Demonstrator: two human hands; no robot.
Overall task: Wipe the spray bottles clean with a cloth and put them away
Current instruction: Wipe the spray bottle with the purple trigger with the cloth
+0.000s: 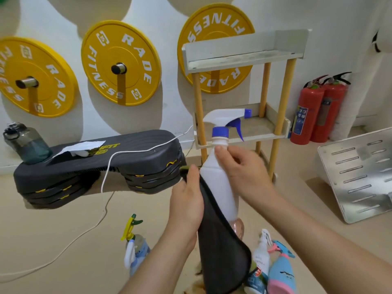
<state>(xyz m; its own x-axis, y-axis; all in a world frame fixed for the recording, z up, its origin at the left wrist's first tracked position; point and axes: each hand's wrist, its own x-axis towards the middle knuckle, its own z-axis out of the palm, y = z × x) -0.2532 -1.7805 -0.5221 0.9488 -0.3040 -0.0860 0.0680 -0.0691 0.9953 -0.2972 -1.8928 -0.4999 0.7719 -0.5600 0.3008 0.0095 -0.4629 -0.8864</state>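
A white spray bottle (218,183) with a blue collar and trigger is held up in the middle of the view. My right hand (241,168) grips it just below the neck. My left hand (186,200) holds a dark grey cloth (224,251) pressed against the bottle's left side; the cloth hangs down below the bottle. On the floor below stand other spray bottles: one with a yellow-green trigger (133,245), a white one (259,264) and a blue-and-pink one (280,272).
A two-tier white shelf rack (244,54) with yellow legs stands just behind the bottle. A black step platform (95,162) with a water jug (25,143) lies left. Two red fire extinguishers (318,115) stand right, beside a metal panel (358,172). A white cable (104,183) crosses the floor.
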